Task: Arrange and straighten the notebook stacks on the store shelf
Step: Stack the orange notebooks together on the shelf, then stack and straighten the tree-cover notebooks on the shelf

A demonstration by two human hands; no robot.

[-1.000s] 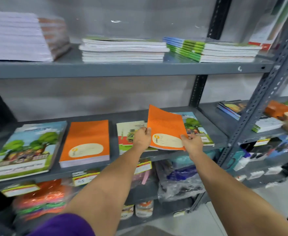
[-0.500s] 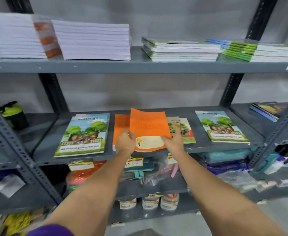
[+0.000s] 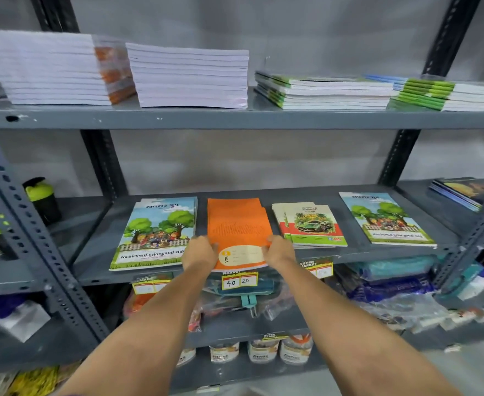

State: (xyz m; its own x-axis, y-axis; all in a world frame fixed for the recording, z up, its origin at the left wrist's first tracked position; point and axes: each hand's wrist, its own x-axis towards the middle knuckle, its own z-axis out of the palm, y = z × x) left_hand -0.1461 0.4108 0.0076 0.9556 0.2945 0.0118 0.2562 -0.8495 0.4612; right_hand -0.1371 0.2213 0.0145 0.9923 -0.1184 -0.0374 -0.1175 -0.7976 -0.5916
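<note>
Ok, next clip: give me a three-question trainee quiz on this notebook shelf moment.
1. True or false: both hands grip the orange notebook stack.
2. Which stack lies directly right of it? A) car-cover notebooks B) tree-cover notebooks C) white paper reams
3. Fill in: the handwritten price tag below the orange stack reads 40 and ___.

Key: 1 true: left hand and right hand hold its near corners. 2 A. 3 20.
</note>
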